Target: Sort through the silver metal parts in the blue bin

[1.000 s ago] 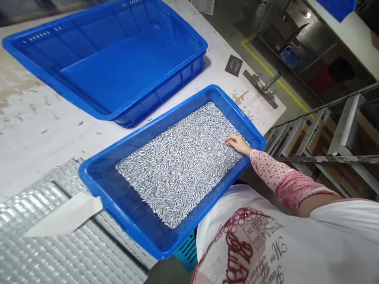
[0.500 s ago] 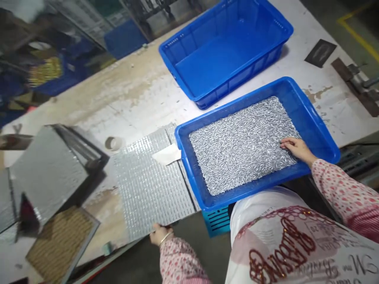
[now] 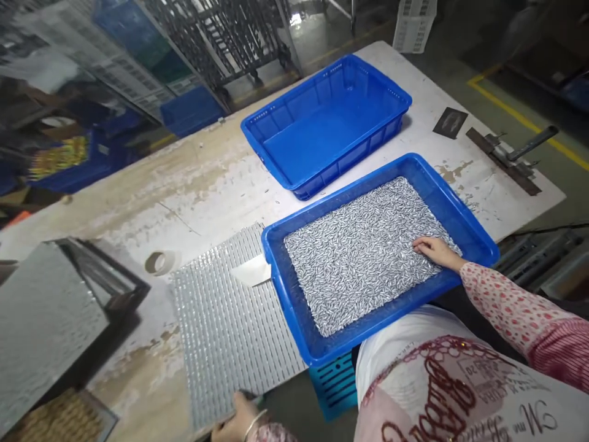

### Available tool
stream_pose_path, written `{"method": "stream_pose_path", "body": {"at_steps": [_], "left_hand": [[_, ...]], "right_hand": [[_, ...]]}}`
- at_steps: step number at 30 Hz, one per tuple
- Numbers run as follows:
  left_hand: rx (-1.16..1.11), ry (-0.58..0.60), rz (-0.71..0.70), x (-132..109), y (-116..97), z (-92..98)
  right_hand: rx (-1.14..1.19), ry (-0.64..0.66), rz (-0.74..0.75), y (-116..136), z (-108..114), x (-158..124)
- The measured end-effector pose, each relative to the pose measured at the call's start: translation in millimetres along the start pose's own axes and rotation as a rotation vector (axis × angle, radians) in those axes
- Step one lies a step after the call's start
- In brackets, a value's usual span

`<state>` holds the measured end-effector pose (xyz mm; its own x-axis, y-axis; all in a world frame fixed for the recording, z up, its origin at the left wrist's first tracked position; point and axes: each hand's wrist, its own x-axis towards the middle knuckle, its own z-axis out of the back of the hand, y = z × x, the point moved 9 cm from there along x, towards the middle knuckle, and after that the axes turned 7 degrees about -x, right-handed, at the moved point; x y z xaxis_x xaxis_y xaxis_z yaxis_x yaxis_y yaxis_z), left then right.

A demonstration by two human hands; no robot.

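Observation:
A blue plastic bin (image 3: pixel 294 331) holds a wide layer of small, shiny silver pellet-like metal pieces (image 3: pixel 359 258). Over the right part of this layer is my right hand (image 3: pixel 435 250), fingers drawn together and fingertips at the pieces; whatever they pinch is hidden. To the bin's left lies a flat silver panel (image 3: pixel 230 331) with rows of narrow slots, its right side meeting the bin. My left hand (image 3: pixel 237 420) grips the panel's front edge, partly cut off by the frame bottom. A white paper-like scoop or flap (image 3: pixel 253 270) rests on the panel against the bin.
Behind stands a second blue bin (image 3: pixel 322 132) with a bare floor. A tape roll (image 3: pixel 159 263) lies left of the panel. Further left are a tilted grey box-like panel (image 3: pixel 46 325) and a tan ridged block (image 3: pixel 62 420). A metal clamp-like fixture (image 3: pixel 506 161) sits at the right table edge.
The view has shifted, showing more of the table's far end. The dark strip beside the slotted panel's right edge no longer shows. My right hand stays over the silver pieces.

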<state>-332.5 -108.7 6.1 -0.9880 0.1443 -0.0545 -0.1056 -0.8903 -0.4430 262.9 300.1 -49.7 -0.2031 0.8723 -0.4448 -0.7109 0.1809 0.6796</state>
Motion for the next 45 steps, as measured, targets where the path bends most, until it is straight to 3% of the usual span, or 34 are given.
{"method": "stream_pose_path", "body": {"at_steps": [2,3,5,7,9,11,12,15,17,20,24,27,32,38,45], "left_hand": [[-0.104,-0.242,0.035,6,-22,28.1],[-0.209,-0.261,0.006,12,-44,32.3],[-0.435,-0.161,-0.117,30,-109,27.4],[-0.566,0.071,-0.292,45,-197,7.3],[-0.513,0.286,-0.528,51,-293,-22.3],[-0.291,0.501,-0.774,50,-377,-71.2],[-0.102,0.626,-0.867,48,-407,-105.6],[0.055,0.739,-0.952,67,-466,-191.5],[0.126,0.757,-1.008,82,-486,-244.1],[0.196,0.773,-1.085,100,-493,-305.6],[0.215,0.808,-1.182,114,-492,-350.1],[0.196,0.782,-1.21,132,-500,-362.7],[0.175,0.617,-1.152,177,-524,-364.9],[0.189,0.722,-1.243,168,-536,-377.5],[0.109,0.595,-1.095,192,-590,-396.6]], "right_hand": [[-0.004,0.013,0.034,9,4,2],[-0.012,0.015,0.06,17,8,6],[-0.041,0.008,0.13,41,17,18],[-0.103,-0.032,0.208,75,28,37],[-0.201,-0.108,0.294,115,38,60],[-0.327,-0.205,0.398,158,42,85],[-0.391,-0.246,0.449,178,39,98],[-0.572,-0.33,0.506,220,20,139],[-0.684,-0.372,0.474,233,5,164],[-0.811,-0.398,0.449,239,-11,185],[-0.863,-0.35,0.486,239,-19,186],[-0.877,-0.332,0.474,239,-17,182],[-0.907,-0.316,0.482,238,-19,181],[-0.908,-0.32,0.488,238,-20,180],[-0.9,-0.292,0.442,239,-18,182]]}}
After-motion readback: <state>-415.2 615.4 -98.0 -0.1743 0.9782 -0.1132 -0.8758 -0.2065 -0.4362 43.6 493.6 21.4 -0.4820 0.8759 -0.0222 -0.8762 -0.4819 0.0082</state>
